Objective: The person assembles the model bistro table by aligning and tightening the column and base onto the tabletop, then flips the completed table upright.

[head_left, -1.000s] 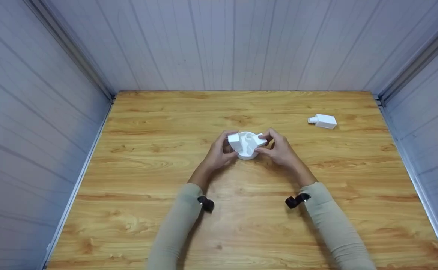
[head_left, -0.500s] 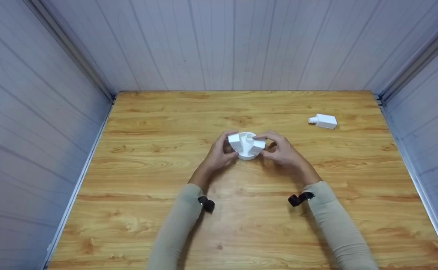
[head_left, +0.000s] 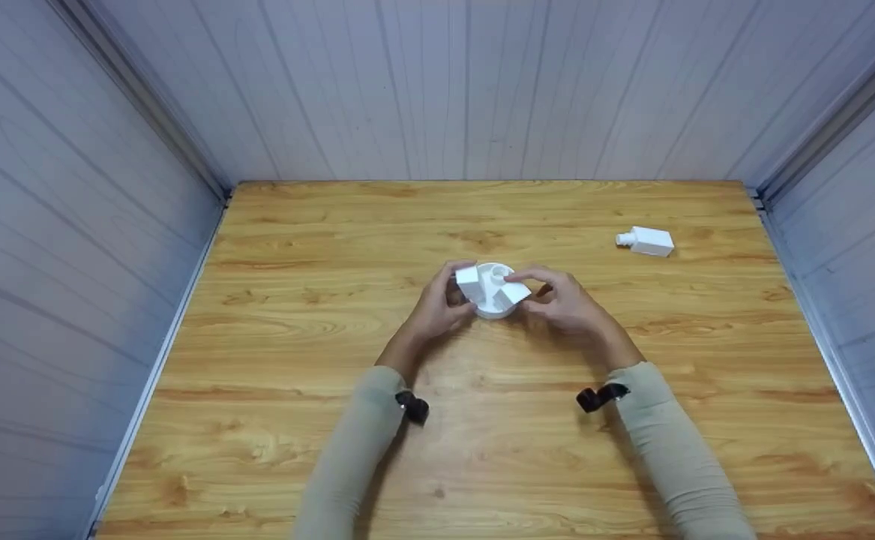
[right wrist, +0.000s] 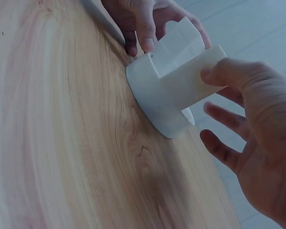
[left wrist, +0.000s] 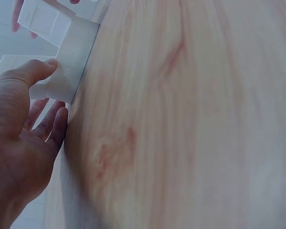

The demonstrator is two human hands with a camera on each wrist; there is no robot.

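Note:
A white round base [head_left: 491, 300] sits mid-table on the wooden table [head_left: 482, 450], with white wedge-shaped blocks set in it. My left hand [head_left: 452, 294] grips its left side, thumb on the left block [head_left: 468, 281]. My right hand [head_left: 536, 291] pinches the right block [head_left: 513, 294] against the base. In the right wrist view the right hand's [right wrist: 219, 109] thumb lies on that block [right wrist: 190, 81] above the base [right wrist: 152, 95], the lower fingers spread free. In the left wrist view the left hand's [left wrist: 43, 95] thumb presses a white piece [left wrist: 74, 57].
A loose white block with a short peg [head_left: 645, 241] lies at the back right of the table. Grey panelled walls [head_left: 70, 262] close in the table on the left, back and right. Small black wrist cameras sit on both sleeves.
The right hand has lowered its block from a tilted pose down against the round base and turned it a little. The left hand has kept its hold.

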